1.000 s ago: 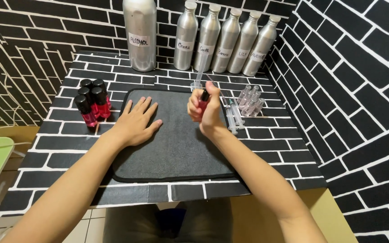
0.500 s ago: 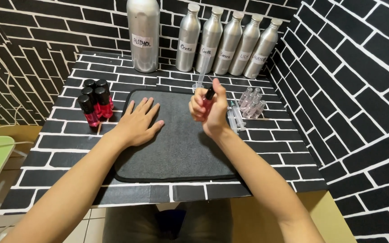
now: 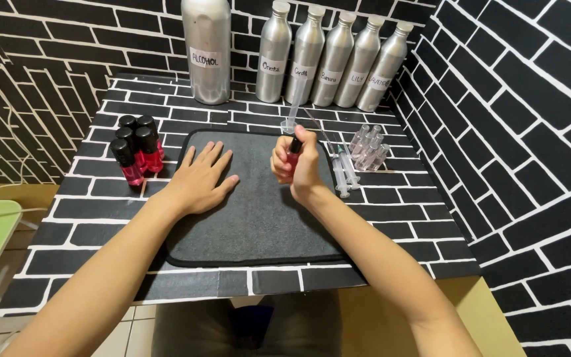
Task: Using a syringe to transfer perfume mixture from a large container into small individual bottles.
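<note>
Pink liquid shows inside the small black-capped vial (image 3: 294, 151) that the right hand (image 3: 297, 166) grips just above the centre of the frame, fingers curled round it and thumb near the cap. Its long axis stands close to upright, cap uppermost, though the fingers hide most of the body, so its lean is hard to judge. The left hand (image 3: 203, 177) holds nothing; it lies flat, fingers spread, on the dark grey mat (image 3: 259, 218), left of the vial and plainly the farther of the two. Further left on the worktop (image 3: 87, 211) stand similar pink vials (image 3: 135, 149). Right of the mat lie syringes (image 3: 342, 173) and clear empty vials (image 3: 367, 147); aluminium bottles (image 3: 328, 56) line the back wall.
</note>
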